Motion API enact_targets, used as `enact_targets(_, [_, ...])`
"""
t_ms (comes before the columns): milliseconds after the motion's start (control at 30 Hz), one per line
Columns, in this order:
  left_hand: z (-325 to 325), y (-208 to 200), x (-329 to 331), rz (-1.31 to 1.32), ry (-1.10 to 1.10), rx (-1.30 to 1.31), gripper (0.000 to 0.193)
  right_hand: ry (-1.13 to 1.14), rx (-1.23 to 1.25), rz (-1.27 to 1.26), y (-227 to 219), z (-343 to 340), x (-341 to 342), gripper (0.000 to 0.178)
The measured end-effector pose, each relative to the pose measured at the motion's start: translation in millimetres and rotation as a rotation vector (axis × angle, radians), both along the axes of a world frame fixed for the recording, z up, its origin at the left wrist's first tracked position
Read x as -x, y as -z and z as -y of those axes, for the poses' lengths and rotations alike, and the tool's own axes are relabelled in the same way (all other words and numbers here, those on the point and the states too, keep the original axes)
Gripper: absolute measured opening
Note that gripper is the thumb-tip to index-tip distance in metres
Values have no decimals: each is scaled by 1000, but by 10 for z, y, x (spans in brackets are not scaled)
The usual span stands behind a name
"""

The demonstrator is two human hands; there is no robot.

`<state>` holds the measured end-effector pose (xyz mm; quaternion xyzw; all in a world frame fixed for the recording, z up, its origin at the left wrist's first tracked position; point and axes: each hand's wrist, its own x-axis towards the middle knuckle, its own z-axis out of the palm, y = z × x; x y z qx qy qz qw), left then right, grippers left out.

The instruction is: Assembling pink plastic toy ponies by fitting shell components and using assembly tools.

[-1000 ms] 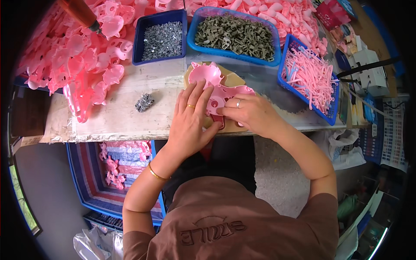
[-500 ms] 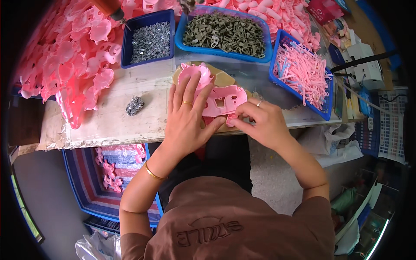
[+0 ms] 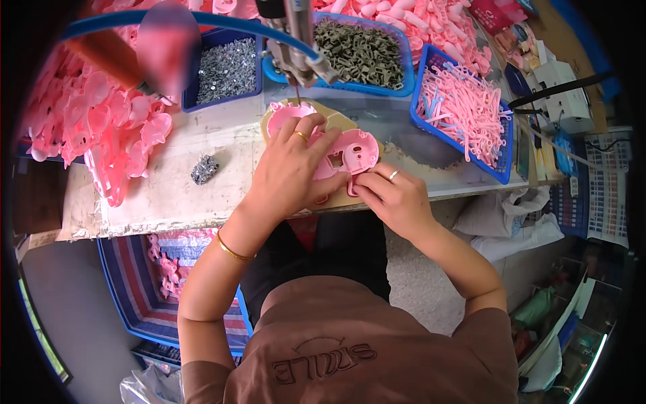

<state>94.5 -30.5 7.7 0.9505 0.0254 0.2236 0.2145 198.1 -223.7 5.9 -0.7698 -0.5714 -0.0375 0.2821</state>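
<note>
A pink moulded plastic shell with holes lies on a tan holder near the bench's front edge. My left hand is laid over its left part, the fingers bent and the thumb along its near edge. At the near right edge, my right hand pinches a small pink plastic piece against the shell. Above my left fingers hangs a metal driver head. Its thin bit points down at the shell's far left part; whether it touches, I cannot tell.
An orange tool and a blue hose cross the upper left. Behind stand trays of screws, metal clips and pink strips. Pink shells pile up at left; loose screws lie nearby.
The metal driver head has come down from the top edge to above the shell, and the orange tool reaches farther into view. My left fingers have bent in. My right hand stays at the shell's edge.
</note>
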Motion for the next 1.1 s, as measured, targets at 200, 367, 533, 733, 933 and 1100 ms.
enact_targets(200, [-49, 6, 55, -11, 29, 38, 59, -3, -18, 39, 44, 2, 27, 13])
enact_targets(367, [-67, -2, 50, -54, 38, 2, 61, 0, -31, 38, 61, 3, 26, 12])
enact_targets(533, [-10, -47, 46, -6, 10, -102, 60, 63, -108, -38, -63, -3, -29, 16])
enact_targets(733, [288, 78, 271, 99, 104, -71, 46, -69, -111, -39, -234, -209, -313, 34])
enact_targets(933, [384, 231, 340, 102, 203, -265, 41, -243, 103, -84, -160, -237, -433, 48])
enact_targets(1100, [435, 329, 393, 75, 151, -245, 44, -278, 146, -64, -202, -236, -458, 50])
